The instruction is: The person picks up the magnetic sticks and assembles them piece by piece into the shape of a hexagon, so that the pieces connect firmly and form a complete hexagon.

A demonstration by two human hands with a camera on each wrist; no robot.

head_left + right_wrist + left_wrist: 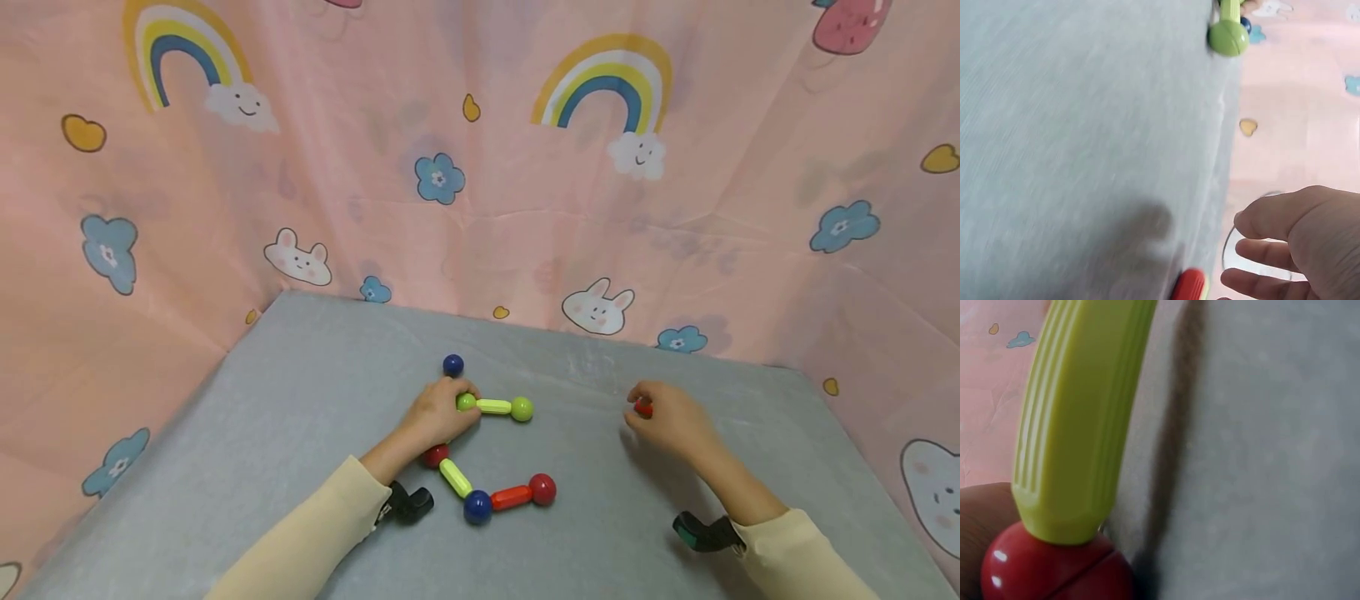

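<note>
My left hand curls its fingers round a green ball, which joins a yellow-green rod with another green ball at its right end. A blue ball lies just beyond that hand. Below its wrist a red ball, yellow-green rod, blue ball, red rod and red ball form a chain. Up close, the left wrist view shows a yellow-green rod against a red ball. My right hand holds a red piece, mostly hidden by its fingers.
The grey surface meets a pink patterned cloth at the back and sides. In the right wrist view a red rod end with a pale green part beside it shows at the bottom edge.
</note>
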